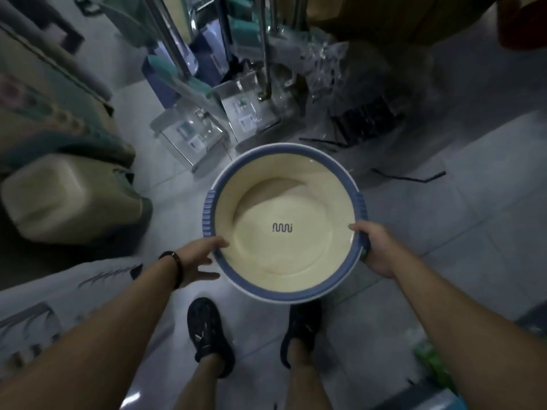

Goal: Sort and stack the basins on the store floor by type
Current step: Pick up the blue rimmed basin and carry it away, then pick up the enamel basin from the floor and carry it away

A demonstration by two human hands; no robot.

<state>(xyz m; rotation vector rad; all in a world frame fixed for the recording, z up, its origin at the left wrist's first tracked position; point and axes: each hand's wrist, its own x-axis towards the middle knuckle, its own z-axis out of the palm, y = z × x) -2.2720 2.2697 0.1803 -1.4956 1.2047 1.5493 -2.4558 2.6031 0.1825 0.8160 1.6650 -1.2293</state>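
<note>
A round basin (284, 202) with a cream inside, a blue rim and a small dark logo on its bottom is held above the tiled floor in front of me. My right hand (374, 247) grips its right rim, thumb inside the bowl. My left hand (201, 255) is at the lower left rim, thumb on the edge, fingers spread beneath it. The basin tilts slightly toward me. Ribbed blue grips show on both sides of the rim.
My two feet in dark shoes (208, 335) stand on the grey tiles below the basin. Clear plastic containers (192, 134) with labels and metal poles stand ahead. A pale upturned tub (68, 196) lies at left, black straps (408, 177) at right.
</note>
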